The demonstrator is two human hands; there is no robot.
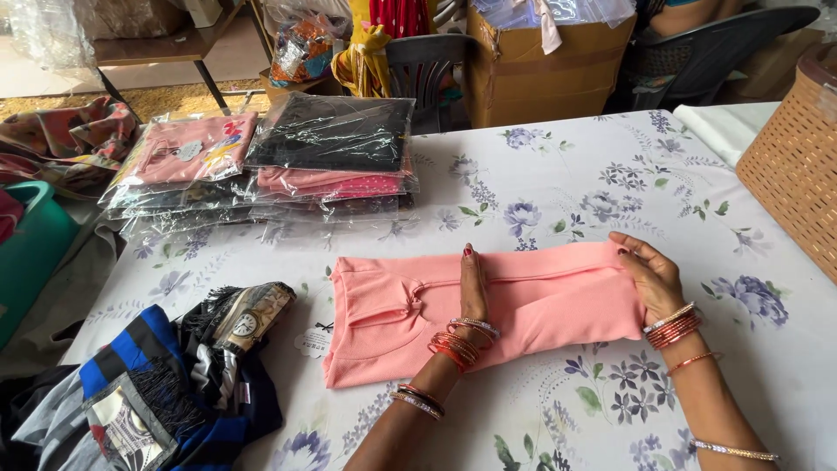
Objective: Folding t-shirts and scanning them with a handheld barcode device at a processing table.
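A folded salmon-pink garment (540, 301) lies across the middle of the floral tablecloth (558, 183), neckline to the left, a small white tag (314, 340) at its left edge. My left hand (473, 283) lies flat on the garment's middle, fingers pointing away from me. My right hand (645, 270) rests on the garment's right end, fingers curled over its top right corner. Both wrists carry bangles.
Two stacks of plastic-bagged clothes, pink (187, 153) and black on top (331, 131), sit at the back left. A blue, black and grey heap of cloth (166, 392) lies front left. A woven basket (793, 166) stands at the right edge. Cardboard boxes (540, 70) and chairs stand behind.
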